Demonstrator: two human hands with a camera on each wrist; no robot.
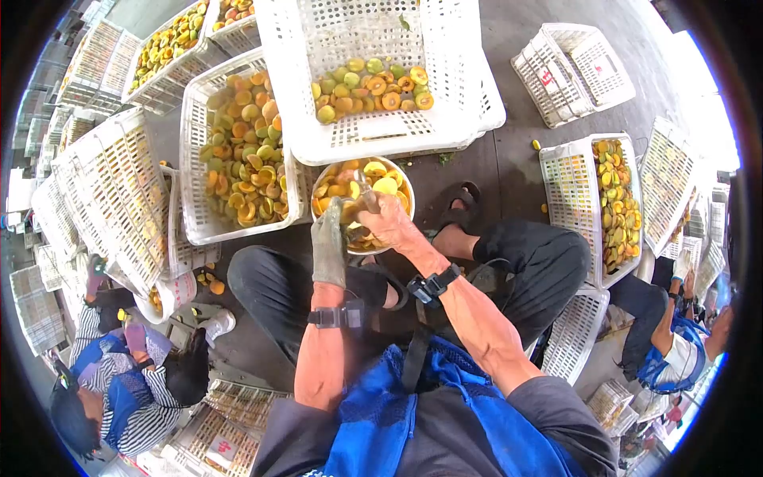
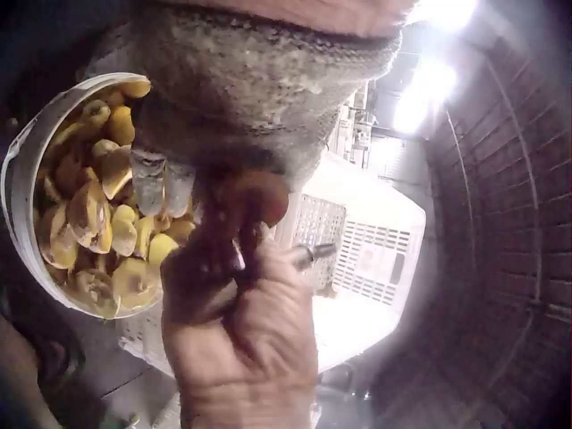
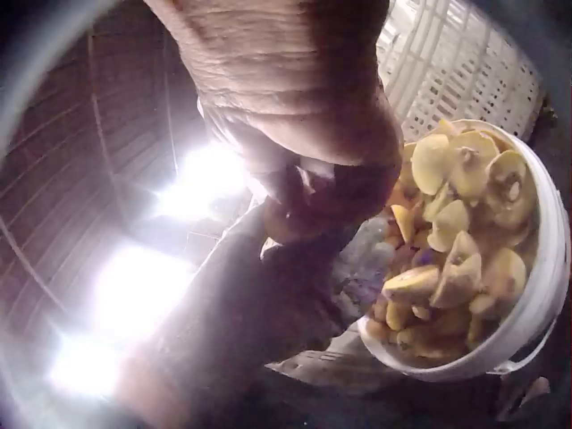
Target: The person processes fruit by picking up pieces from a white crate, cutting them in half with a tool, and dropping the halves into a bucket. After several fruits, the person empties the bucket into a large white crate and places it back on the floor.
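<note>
My gloved left hand [image 1: 327, 242] holds a peach piece [image 2: 256, 198] above a white bucket [image 1: 316, 176]. Close against it, my bare right hand [image 1: 391, 222] grips a small hand tool [image 2: 315, 256] with a shiny metal end. The tool's working part is hidden between the hands. Yellow peach halves [image 3: 458, 223] fill the bucket nearly to its rim, some with the pit hollow showing. In the right wrist view, my right fingers overlap the glove.
Beyond the bucket, a white crate [image 1: 381, 143] with some peach halves is propped at a tilt. Another full crate [image 1: 246, 151] stands at the left, one more [image 1: 616, 207] at the right. Two people [image 1: 131, 381] sit on either side among stacked crates.
</note>
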